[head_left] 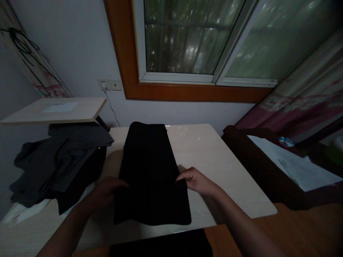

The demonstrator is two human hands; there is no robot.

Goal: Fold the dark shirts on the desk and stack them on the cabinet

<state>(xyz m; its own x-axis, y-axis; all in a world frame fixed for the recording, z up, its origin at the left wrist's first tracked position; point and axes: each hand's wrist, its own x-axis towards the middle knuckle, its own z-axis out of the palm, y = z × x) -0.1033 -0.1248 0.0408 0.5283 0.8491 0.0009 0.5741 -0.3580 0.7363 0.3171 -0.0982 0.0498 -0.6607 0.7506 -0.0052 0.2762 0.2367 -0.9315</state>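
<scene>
At the left of the frame, a heap of dark grey clothing [64, 160] lies on the desk [214, 157]. Right of it, the left hand [107, 191] reaches the left edge of the black garment [151, 167], which lies lengthwise at the centre; the cloth is too dark to tell whether these fingers grip it. Farther right, the right hand [197, 181] pinches the opposite edge between thumb and fingers. To handle it well, both hands should work level and draw outward gently and equally, easing the wavy near edge straight without skewing the cloth.
</scene>
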